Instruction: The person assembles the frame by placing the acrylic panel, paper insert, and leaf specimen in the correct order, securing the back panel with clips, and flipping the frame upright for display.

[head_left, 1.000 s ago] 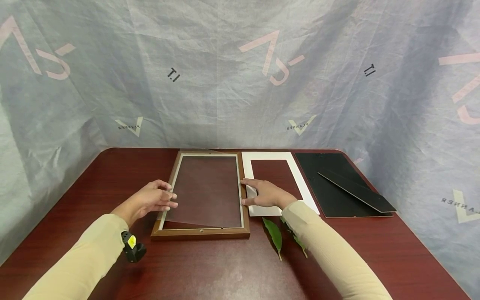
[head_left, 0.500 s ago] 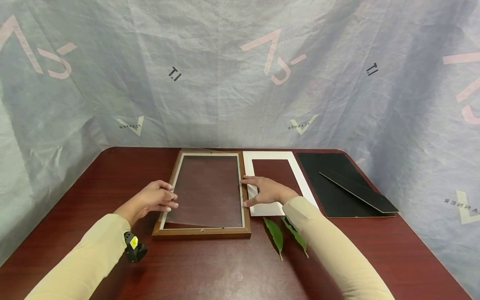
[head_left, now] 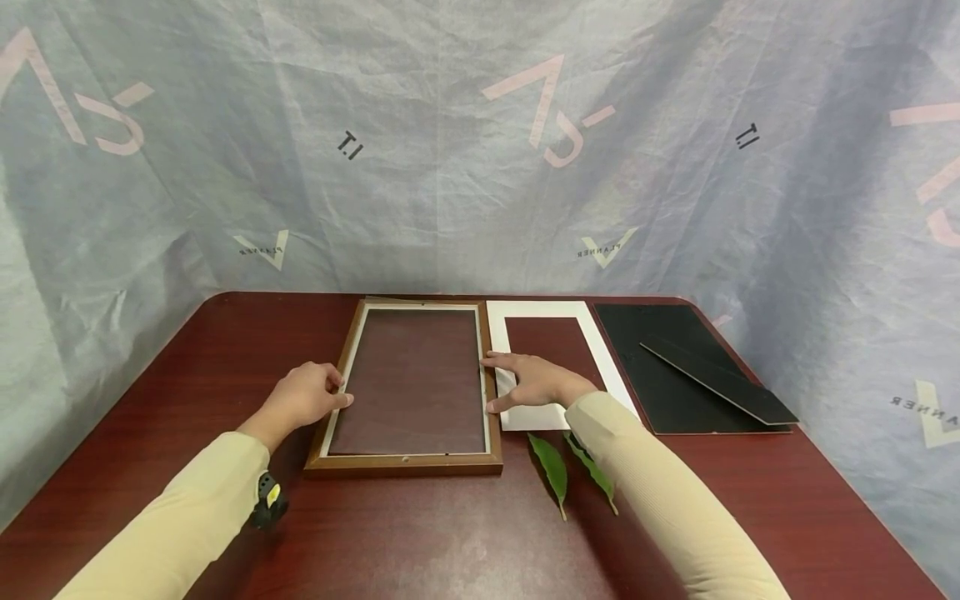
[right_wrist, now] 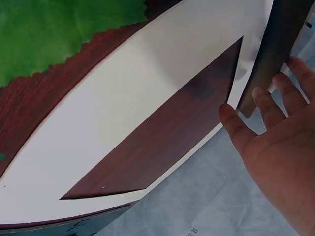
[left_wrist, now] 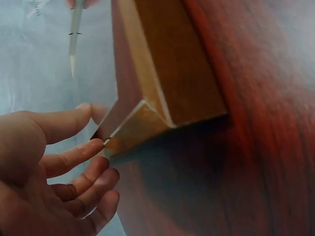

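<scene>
A brown picture frame (head_left: pixel 405 464) with a pale inner lip lies flat on the table, a clear sheet (head_left: pixel 420 375) lying over its opening. My left hand (head_left: pixel 303 396) is at the frame's left side, thumb reaching over the inner edge. In the left wrist view, the thumb and index finger of that hand pinch the sheet's edge beside a frame corner (left_wrist: pixel 182 64). On the other side, my right hand (head_left: pixel 534 381) touches the right rail with spread, fairly straight fingers. Beneath that hand lies a white mat (head_left: pixel 536 309) with a rectangular window.
Right of the mat lies a black backing board (head_left: pixel 637 329) with a slanting black flap (head_left: pixel 712 379) raised on it. Two green leaves, one leaf (head_left: pixel 550 468) left of the other leaf (head_left: pixel 592 473), rest below the mat. A printed grey cloth (head_left: pixel 420 167) hangs behind the table (head_left: pixel 420 542).
The clear sheet has come into line with the frame, its slanted lower edge now nearly level. My left hand has turned, its fingers drawing back from over the frame. The right hand stays in place.
</scene>
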Available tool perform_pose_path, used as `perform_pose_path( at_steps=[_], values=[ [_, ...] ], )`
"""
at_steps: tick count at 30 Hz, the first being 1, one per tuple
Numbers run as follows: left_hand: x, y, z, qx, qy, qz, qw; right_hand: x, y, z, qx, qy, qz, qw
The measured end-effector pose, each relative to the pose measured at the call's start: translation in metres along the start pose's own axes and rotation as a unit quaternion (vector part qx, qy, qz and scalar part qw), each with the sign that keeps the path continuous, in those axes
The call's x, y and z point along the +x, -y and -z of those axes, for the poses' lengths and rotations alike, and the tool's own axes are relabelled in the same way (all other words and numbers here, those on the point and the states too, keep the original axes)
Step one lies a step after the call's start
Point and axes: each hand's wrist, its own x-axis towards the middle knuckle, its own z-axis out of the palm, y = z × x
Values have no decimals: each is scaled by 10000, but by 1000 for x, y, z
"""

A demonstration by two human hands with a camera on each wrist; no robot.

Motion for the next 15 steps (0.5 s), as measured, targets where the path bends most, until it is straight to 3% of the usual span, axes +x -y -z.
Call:
perform_pose_path(
  at_steps=[5, 15],
  values=[
    [1, 1, -3, 285, -7, -60, 9996, 0, -1, 0, 10, -31, 22, 10000],
    [-2, -3, -8, 299, 72, -113, 9995, -1, -3, -1, 66, -23, -9, 10000]
  ],
)
